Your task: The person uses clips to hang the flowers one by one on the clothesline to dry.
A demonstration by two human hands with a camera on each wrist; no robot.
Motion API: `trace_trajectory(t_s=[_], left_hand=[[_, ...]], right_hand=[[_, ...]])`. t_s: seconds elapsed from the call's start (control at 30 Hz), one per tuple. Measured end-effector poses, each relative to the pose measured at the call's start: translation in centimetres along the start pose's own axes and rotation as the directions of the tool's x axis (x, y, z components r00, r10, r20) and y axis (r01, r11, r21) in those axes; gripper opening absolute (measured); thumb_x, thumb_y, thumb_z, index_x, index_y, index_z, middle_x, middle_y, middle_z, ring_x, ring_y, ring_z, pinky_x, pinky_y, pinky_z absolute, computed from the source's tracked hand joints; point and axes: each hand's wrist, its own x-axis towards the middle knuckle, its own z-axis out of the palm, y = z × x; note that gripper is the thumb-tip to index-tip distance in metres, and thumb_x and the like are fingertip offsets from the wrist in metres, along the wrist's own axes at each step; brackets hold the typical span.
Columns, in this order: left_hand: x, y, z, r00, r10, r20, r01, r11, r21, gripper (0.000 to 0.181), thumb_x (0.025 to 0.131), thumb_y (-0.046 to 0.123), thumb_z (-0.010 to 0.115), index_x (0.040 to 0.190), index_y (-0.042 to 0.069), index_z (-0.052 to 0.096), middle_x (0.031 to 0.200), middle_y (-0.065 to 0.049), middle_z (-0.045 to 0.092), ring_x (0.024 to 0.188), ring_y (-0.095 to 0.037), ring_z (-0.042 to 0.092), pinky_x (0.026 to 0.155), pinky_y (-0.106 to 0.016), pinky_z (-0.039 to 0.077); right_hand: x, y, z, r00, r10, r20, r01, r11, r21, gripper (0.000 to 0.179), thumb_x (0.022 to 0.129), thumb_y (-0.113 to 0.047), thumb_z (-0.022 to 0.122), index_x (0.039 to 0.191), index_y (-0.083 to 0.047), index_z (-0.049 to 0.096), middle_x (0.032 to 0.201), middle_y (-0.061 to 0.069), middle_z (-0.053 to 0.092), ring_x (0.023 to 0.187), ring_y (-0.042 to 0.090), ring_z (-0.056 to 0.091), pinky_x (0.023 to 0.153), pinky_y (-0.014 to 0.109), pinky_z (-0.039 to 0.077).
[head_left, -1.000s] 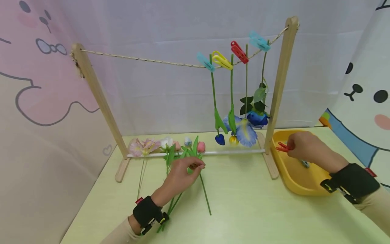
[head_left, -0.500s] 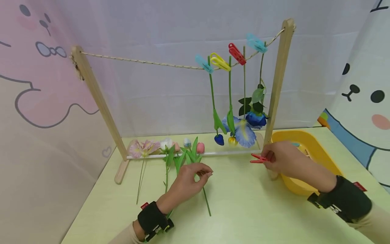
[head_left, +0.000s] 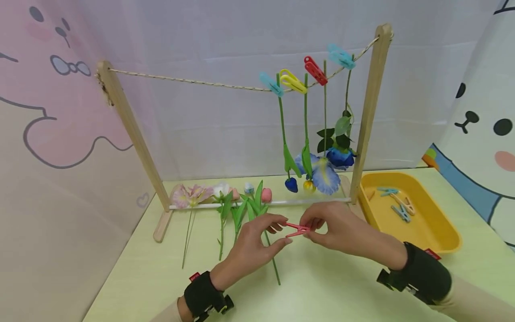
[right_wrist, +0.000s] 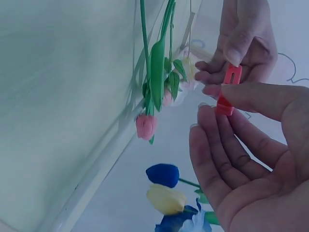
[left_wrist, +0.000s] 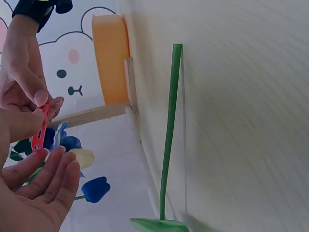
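In front of the rack, both hands meet at a small red clothespin [head_left: 297,229]. My right hand [head_left: 342,226] pinches one end of it between thumb and fingertips. The thumb and fingertips of my left hand [head_left: 257,241] are at the spread legs on its other end, one on each side. The left wrist view shows the clothespin [left_wrist: 42,128] between the two thumbs. Beneath the left hand lies a pink tulip [head_left: 266,195] with a green stem, its lower part crossing behind the fingers. The right wrist view shows that tulip [right_wrist: 146,126] too.
A rope [head_left: 193,82] spans a wooden rack [head_left: 372,103]; clothespins hold several flowers upside down at its right, including a blue tulip [head_left: 291,184]. More flowers, one a pink-purple bloom [head_left: 192,195], lie at left. A yellow bin [head_left: 434,232] at right holds several clothespins.
My right hand has brought the red clothespin leftward from the bin to the left hand. The left hand has moved slightly right, and its fingers have spread to the clothespin.
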Motion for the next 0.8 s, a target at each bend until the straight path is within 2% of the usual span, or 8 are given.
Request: trace_trajectory(t_s=[0.23,0.47,0.63,0.8], left_hand=[[-0.4,0.0,-0.9,0.997,-0.010,-0.081,0.009,1.000,-0.015,0.037,0.082,0.023,0.079,0.117,0.021,0.067,0.105,0.012,0.068,0.092,-0.004,0.063,0.074,-0.027,0.057],[-0.3,-0.3,-2.6,0.984,0.039,-0.174,-0.040,0.999,-0.001,0.035,0.081,0.016,0.081,0.114,0.014,0.069,0.099,0.003,0.071,0.086,-0.012,0.067,0.072,-0.036,0.059],[-0.2,-1.1,-4.2,0.971,0.052,-0.233,-0.045,0.998,0.035,0.033,0.080,0.015,0.081,0.110,0.012,0.070,0.098,0.002,0.071,0.086,-0.012,0.067,0.073,-0.032,0.058],[-0.3,-2.0,-5.9,0.956,0.044,-0.290,-0.024,0.997,0.072,0.032,0.079,0.012,0.081,0.109,0.007,0.070,0.096,-0.006,0.072,0.084,-0.017,0.068,0.072,-0.036,0.059]], right_hand=[[1.0,-0.5,1.0,1.000,-0.029,-0.012,0.029,0.998,0.048,0.016,0.080,-0.017,0.080,0.094,-0.017,0.073,0.085,-0.011,0.070,0.074,0.003,0.064,0.067,0.023,0.059],[2.1,-0.7,1.5,0.999,-0.026,-0.030,0.029,0.994,0.104,0.017,0.082,-0.014,0.078,0.098,-0.013,0.073,0.088,-0.007,0.071,0.076,0.004,0.066,0.070,0.026,0.061],[2.8,-0.1,2.9,0.997,-0.043,-0.060,0.046,0.997,0.055,0.017,0.080,-0.010,0.078,0.096,-0.012,0.073,0.087,-0.004,0.071,0.075,0.007,0.066,0.069,0.029,0.061],[3.6,0.0,5.0,0.992,-0.117,-0.041,0.117,0.993,0.007,0.016,0.082,-0.009,0.077,0.097,-0.013,0.073,0.091,-0.002,0.072,0.082,0.012,0.066,0.073,0.032,0.059]])
